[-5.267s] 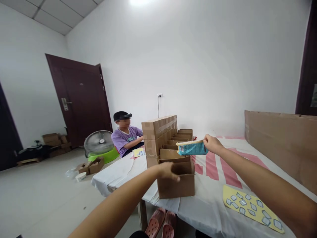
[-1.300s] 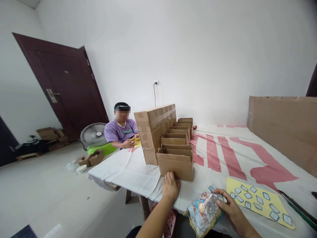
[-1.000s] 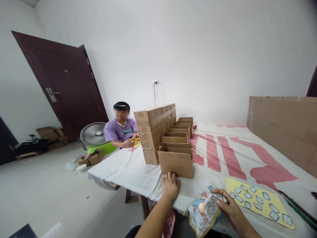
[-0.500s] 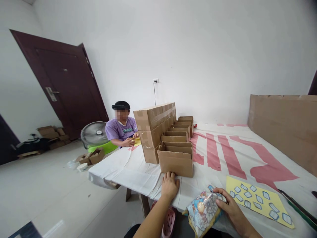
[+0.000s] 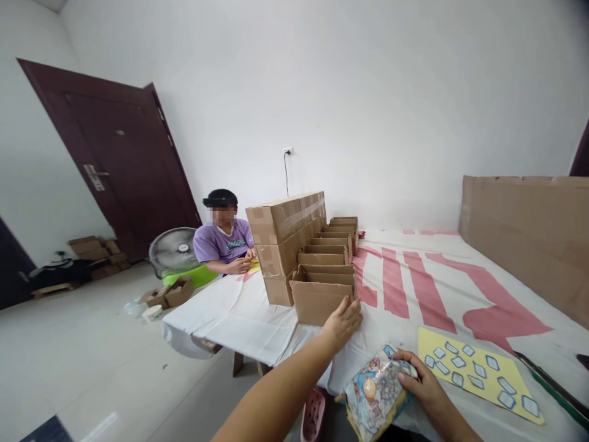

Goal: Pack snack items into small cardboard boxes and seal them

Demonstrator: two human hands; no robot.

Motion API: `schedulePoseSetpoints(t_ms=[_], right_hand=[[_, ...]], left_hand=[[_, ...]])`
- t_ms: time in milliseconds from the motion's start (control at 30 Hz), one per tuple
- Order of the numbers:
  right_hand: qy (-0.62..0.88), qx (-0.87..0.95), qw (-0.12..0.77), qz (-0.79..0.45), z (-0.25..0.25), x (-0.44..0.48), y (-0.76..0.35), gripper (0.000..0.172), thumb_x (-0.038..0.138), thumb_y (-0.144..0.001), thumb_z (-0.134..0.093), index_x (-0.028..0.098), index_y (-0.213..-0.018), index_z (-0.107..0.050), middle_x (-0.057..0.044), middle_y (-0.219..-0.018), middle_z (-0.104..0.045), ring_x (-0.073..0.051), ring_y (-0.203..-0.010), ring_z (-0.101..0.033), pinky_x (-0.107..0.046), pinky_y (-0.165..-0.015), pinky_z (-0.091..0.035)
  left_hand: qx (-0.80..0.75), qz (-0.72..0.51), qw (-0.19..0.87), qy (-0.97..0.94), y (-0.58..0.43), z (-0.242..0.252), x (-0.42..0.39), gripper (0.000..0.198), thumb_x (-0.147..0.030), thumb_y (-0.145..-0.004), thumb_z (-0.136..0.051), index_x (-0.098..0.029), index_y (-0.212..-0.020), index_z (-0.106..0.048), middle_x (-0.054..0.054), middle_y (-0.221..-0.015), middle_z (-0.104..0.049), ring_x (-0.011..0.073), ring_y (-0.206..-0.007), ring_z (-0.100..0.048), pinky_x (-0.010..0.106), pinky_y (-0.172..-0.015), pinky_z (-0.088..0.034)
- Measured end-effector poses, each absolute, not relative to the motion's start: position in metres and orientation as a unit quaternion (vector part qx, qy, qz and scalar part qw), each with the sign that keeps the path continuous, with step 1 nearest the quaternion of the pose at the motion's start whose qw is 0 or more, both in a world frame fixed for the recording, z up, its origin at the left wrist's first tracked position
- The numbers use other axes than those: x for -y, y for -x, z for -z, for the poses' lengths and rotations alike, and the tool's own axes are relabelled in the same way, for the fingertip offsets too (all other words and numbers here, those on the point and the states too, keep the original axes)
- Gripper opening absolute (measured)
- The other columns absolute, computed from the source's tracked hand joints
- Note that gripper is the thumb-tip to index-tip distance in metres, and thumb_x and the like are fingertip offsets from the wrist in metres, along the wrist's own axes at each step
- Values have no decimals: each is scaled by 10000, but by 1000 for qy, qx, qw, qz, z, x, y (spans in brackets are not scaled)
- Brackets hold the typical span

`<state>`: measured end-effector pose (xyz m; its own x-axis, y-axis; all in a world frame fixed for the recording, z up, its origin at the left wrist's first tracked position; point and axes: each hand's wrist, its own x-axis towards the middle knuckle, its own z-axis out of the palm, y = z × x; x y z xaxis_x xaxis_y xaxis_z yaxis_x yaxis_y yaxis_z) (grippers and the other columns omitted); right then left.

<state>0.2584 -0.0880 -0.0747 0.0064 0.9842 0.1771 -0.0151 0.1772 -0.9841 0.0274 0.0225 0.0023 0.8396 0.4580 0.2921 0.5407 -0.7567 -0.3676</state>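
My left hand (image 5: 344,320) rests against the lower right front of the nearest open cardboard box (image 5: 317,302), its fingers extended at the box's right corner. My right hand (image 5: 421,380) grips the upper right side of a shiny printed packet (image 5: 372,393) at the table's front edge. More open boxes (image 5: 324,255) stand in a row behind the nearest one, beside a wall of stacked taped boxes (image 5: 280,255). To the right of my right hand lies a yellow sheet (image 5: 478,371) with blue-edged stickers.
Across the table's left side sits a person (image 5: 225,239) in a purple shirt, holding something yellow. A large cardboard panel (image 5: 524,233) stands at the right. A dark and green long tool (image 5: 552,387) lies at the right edge. A fan (image 5: 172,252) stands on the floor.
My left hand has moved right along the nearest box's front, from its lower middle to its right corner. My right hand still holds the packet. The view has shifted slightly.
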Motion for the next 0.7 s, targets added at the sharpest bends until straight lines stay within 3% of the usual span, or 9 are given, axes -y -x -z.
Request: schedulePoseSetpoints(t_ms=[200,367,500,567,633,700], right_hand=[[450,531,557,-452,76,88,-257,462,554,-612,-749,243,-951,-713,-94,-1074,-686,-363,-1090,-568,-515,-975,-421],[447,524,563,-456,72,93,-255,464,565,-599,-765,253,-940,-721,-87,-1067,-688,-374,-1091,-571,-572,-1008,-383],[451,520,563,-457,66,97,-252,454,575,-620,-758,260,-947,-729,-92,-1114,-674,-376,-1133,-555,-571,-1023,-373],[448,521,563,-458,66,97,-251,463,578,-608,-768,253,-937,-737,-107,-1128,-671,-383,-1143,-552,-567,-1027,-373],[449,516,568,-458,66,95,-251,479,574,-583,-786,242,-926,-743,-124,-1140,-670,-394,-1145,-552,-570,-1030,-370],[454,508,571,-458,67,94,-252,487,558,-589,-791,240,-954,-741,-130,-1164,-666,-393,-1161,-545,-564,-1037,-368]], left_hand=[[324,86,198,921,2,1,-24,345,-151,-949,-401,-182,-1240,-584,110,-1432,-501,263,-1448,-244,582,-1170,-217],[341,132,83,927,17,6,1,344,-178,-912,-466,-237,-1230,-584,82,-1486,-434,283,-1442,-246,578,-1160,-179],[479,291,-126,818,9,29,34,347,-336,-958,-345,-199,-1132,-612,122,-1207,-621,256,-1176,-530,450,-1030,-395],[495,309,-260,769,8,40,48,425,-410,-962,-298,-180,-1170,-588,121,-1126,-637,238,-1093,-565,413,-991,-425],[460,280,-374,755,9,46,57,484,-469,-907,-432,-166,-1274,-523,116,-1150,-620,245,-1115,-553,403,-1003,-411],[433,247,-456,738,9,45,64,677,-468,-773,-646,-168,-1348,-453,108,-1192,-591,256,-1131,-541,391,-1004,-405]])
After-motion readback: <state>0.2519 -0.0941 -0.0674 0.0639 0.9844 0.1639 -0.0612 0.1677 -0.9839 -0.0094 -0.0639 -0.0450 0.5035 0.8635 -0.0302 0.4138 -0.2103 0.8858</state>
